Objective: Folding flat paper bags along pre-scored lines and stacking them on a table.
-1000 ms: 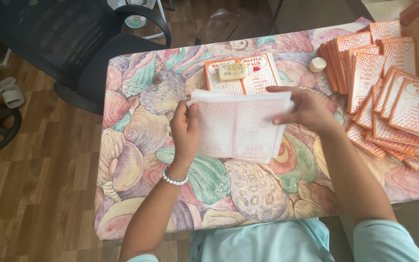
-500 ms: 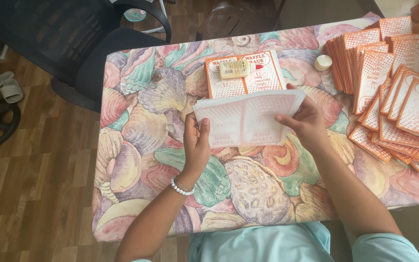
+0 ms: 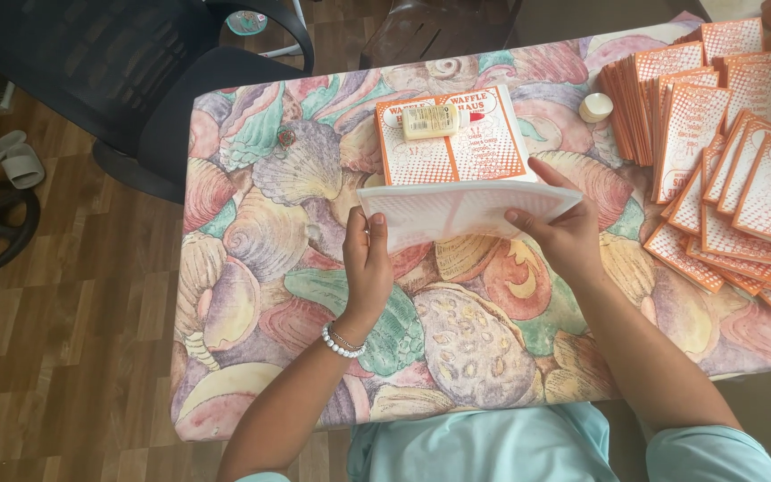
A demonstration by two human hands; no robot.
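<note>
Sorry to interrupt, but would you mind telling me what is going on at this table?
A person holds a white paper sheet in both hands, the left hand at its left edge and the right hand at its right, above a shell-patterned table. Behind it lies an orange-and-white bag with a small glue bottle on top. Many similar bags are piled at the right, next to a small round cap.
</note>
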